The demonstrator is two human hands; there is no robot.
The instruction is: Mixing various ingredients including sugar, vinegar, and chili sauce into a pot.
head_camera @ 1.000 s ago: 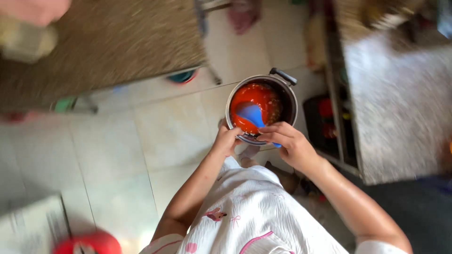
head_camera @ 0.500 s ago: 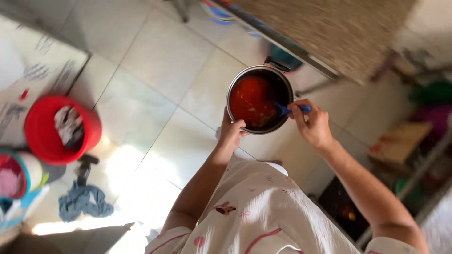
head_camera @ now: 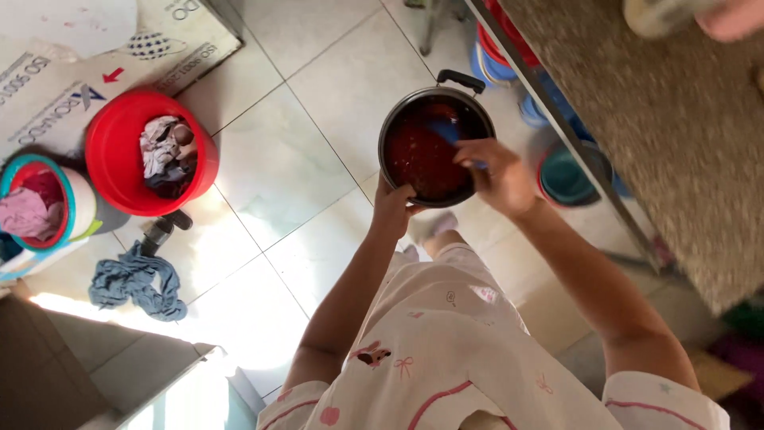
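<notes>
Pot, round, dark metal, held above the tiled floor in front of the person's body; its mouth faces up toward the camera, and its one visible black handle sits on the far rim, pointing away from the person. Contents: a red sauce covering the bottom and coating the inner wall. Blue utensil stands in the sauce, long axis running from the pot's middle toward the right rim, blade end down in the sauce, handle end lost under the right hand. Left hand clenched on the near rim of the pot, fingers wrapped at the edge, carrying it from below left. Right hand over the right rim, fingers closed on the blue utensil's handle. Surroundings: a speckled stone surface to the right, its edge close beside the pot, with blue and teal tubs stacked on the floor beneath it. To the left, well apart from the pot, a red bucket holding crumpled cloths, and a smaller teal-rimmed bucket with pink cloth inside. Blue rag lies on the floor near the red bucket, a dark bottle beside it. Flattened cardboard covers the floor at the upper left. Nothing stands between the hands and the pot.
</notes>
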